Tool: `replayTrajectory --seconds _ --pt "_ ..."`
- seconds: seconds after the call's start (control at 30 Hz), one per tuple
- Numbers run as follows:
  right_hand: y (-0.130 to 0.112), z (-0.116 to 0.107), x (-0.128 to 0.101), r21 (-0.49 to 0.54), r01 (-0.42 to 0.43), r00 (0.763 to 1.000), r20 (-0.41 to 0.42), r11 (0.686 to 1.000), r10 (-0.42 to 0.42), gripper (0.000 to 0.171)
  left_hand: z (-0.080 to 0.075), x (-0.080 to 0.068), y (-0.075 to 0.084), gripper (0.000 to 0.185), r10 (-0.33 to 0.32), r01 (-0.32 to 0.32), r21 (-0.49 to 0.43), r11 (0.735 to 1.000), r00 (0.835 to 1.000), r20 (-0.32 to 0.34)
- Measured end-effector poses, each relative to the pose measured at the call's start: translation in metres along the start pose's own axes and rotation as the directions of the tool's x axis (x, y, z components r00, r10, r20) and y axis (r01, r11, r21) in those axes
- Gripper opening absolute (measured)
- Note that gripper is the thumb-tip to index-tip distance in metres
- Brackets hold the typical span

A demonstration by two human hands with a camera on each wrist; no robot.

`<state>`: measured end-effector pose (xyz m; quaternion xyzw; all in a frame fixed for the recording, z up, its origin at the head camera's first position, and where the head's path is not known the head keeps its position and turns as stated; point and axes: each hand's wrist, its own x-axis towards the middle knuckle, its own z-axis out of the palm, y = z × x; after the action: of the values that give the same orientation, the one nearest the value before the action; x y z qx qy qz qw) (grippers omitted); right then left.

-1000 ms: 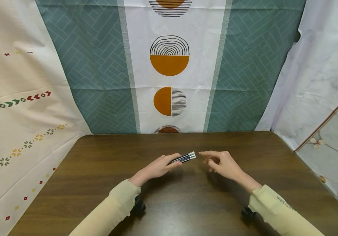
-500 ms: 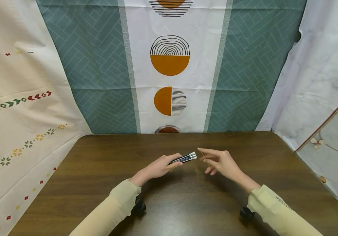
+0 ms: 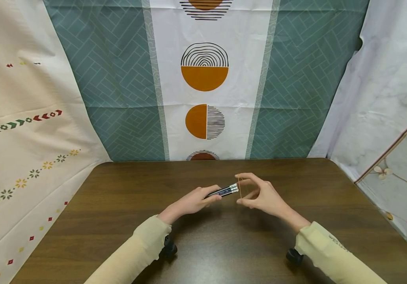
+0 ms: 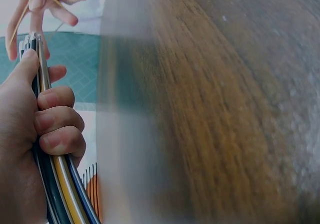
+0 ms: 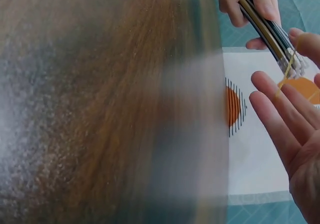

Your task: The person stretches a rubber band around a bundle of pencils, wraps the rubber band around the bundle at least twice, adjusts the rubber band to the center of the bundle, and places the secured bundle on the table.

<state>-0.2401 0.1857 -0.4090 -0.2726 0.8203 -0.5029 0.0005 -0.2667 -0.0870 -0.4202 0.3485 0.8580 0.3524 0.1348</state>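
Observation:
My left hand [image 3: 193,201] grips a bundle of dark pencils [image 3: 224,191] with white eraser ends, held just above the dark wooden table [image 3: 118,221] and pointing right. My right hand [image 3: 260,195] holds a thin tan rubber band [image 3: 239,185] stretched between index finger and thumb, right at the bundle's eraser tips. In the left wrist view, curled fingers of the left hand [image 4: 45,129] wrap the pencils [image 4: 65,184], and the band [image 4: 20,16] shows at the top. In the right wrist view, the band [image 5: 286,68] crosses the pencil tips [image 5: 270,31] beside my right hand's fingers [image 5: 280,114].
Patterned cloths hang behind the table: a teal and white one with orange half circles [image 3: 204,79] at the back, a cream one [image 3: 19,150] on the left, a pale one [image 3: 384,98] on the right. Small black wrist cameras [image 3: 168,249] sit under each sleeve.
My right hand has moved left to the pencil tips and spread the rubber band between index finger and thumb. The left hand and the bundle have barely shifted.

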Motion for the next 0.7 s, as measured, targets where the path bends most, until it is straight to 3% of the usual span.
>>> replayTrajectory --seconds 0.5,0.7 --pt "-0.009 0.008 0.011 -0.040 -0.012 0.995 0.097 0.999 0.016 0.084 0.001 0.002 0.001 0.028 0.005 -0.005 -0.024 1.000 0.999 0.032" --pt "-0.014 0.006 0.020 -0.089 -0.041 0.975 0.212 0.995 0.059 0.084 0.001 0.001 0.001 0.030 -0.002 0.003 -0.035 0.999 0.999 0.037"
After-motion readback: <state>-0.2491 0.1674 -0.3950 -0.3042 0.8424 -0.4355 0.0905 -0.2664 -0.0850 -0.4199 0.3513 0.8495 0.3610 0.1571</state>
